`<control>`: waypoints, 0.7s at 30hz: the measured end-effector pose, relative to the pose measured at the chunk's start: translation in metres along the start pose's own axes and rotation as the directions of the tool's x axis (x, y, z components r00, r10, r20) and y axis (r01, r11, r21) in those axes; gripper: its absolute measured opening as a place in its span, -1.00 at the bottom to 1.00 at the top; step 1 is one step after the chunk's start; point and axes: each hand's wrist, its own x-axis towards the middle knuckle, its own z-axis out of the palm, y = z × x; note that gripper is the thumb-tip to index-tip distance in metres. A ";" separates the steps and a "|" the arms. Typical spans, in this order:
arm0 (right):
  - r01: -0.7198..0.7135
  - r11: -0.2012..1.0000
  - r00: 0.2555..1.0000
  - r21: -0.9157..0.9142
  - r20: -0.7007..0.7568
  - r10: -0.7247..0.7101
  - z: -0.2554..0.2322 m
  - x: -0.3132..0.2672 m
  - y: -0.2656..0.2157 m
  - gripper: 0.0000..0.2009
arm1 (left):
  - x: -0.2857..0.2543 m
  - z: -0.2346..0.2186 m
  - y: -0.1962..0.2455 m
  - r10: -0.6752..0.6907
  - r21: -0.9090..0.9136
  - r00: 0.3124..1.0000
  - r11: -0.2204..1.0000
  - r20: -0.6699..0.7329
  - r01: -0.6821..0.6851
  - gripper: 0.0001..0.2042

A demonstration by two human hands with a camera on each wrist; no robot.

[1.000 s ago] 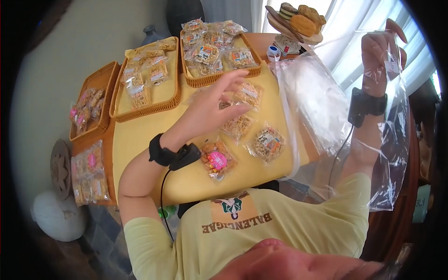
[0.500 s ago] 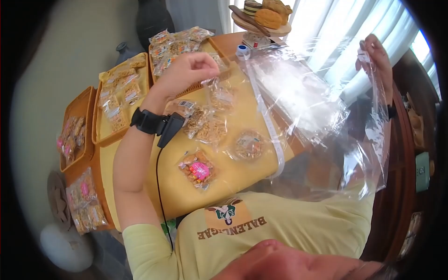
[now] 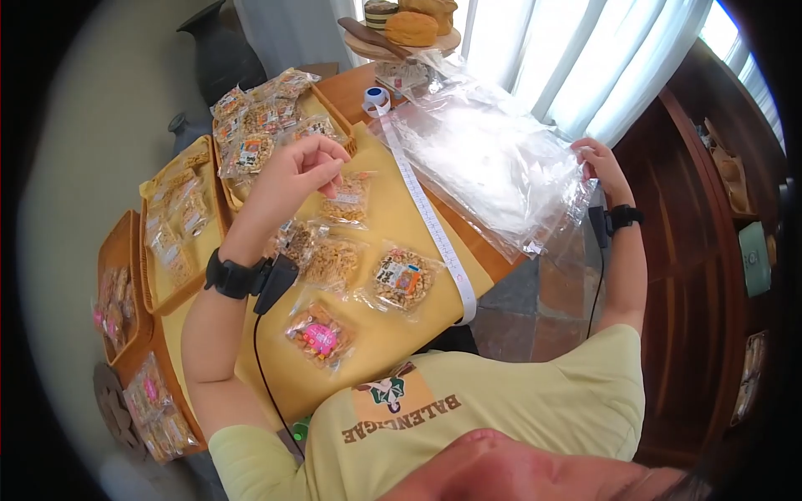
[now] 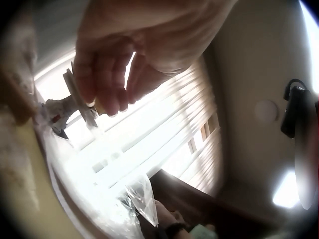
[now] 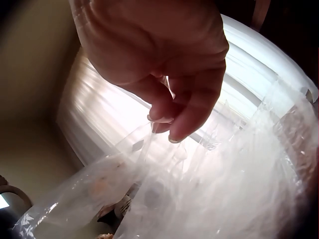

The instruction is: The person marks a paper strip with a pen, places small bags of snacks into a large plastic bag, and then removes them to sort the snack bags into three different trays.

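At the table's right edge my right hand [image 3: 603, 167] pinches the corner of a clear plastic bag [image 5: 149, 154] between thumb and fingertips. The bag's thin film reaches over a shiny pile of clear plastic [image 3: 484, 167] on the table. My left hand [image 3: 302, 173] hovers over the yellow cloth, fingers loosely bent and nothing between them in the left wrist view. Near it lie a wrapped nut packet [image 3: 347, 199] and more packets [image 3: 330, 263]. Closer to my body are a round nut packet [image 3: 403, 277] and a pink-labelled packet [image 3: 319, 334].
A white measuring tape [image 3: 426, 209] runs along the cloth's right side from a blue-centred roll [image 3: 376, 100]. Wicker trays [image 3: 150, 275] of packets line the left and back. Bread sits on a wooden stand [image 3: 447, 43]. White curtains [image 3: 535, 67] hang behind.
My right hand has come down and inward, lowering the raised clear bag toward the pile. My left hand has drawn its spread fingers in and shifted left in the picture. The head view has turned right.
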 end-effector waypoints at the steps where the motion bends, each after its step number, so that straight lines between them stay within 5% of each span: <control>1: -0.027 0.998 0.996 -0.058 0.078 0.031 0.001 0.003 0.001 -0.79 | 0.000 0.000 0.000 -0.031 0.031 0.999 0.999 0.032 0.030 -0.90; 6: -0.002 0.964 0.997 -0.267 0.076 0.024 -0.004 0.013 0.000 -0.80 | 0.000 0.014 0.002 -0.088 0.041 0.988 0.996 0.126 0.083 -0.89; 9: 0.002 0.949 0.997 -0.316 0.080 0.025 0.000 0.011 -0.009 -0.80 | 0.005 0.031 0.005 -0.082 0.225 0.981 0.973 0.175 0.041 -0.83; 11: 0.012 0.953 0.996 -0.302 0.083 0.014 0.009 0.008 -0.020 -0.79 | 0.015 0.051 0.005 0.271 0.499 0.922 0.779 0.278 -0.380 -0.66; 13: 0.051 0.998 0.998 0.046 0.026 -0.053 0.020 0.001 -0.033 -0.73 | 0.031 0.076 0.007 0.356 0.499 0.871 0.716 0.340 -0.488 -0.56; 15: 0.042 0.987 0.998 0.154 0.031 -0.047 0.022 -0.004 -0.041 -0.69 | 0.050 0.092 0.005 0.431 0.491 0.808 0.643 0.403 -0.588 -0.45; 17: 0.024 0.932 0.989 0.362 0.126 -0.074 0.015 -0.006 -0.040 -0.63 | 0.072 0.100 -0.002 0.474 0.673 0.760 0.383 0.444 -0.632 -0.30; 21: -0.027 0.772 0.972 0.635 0.197 -0.128 0.006 0.000 -0.022 -0.71 | 0.100 0.110 -0.030 0.311 0.769 0.831 0.327 0.461 -0.549 -0.27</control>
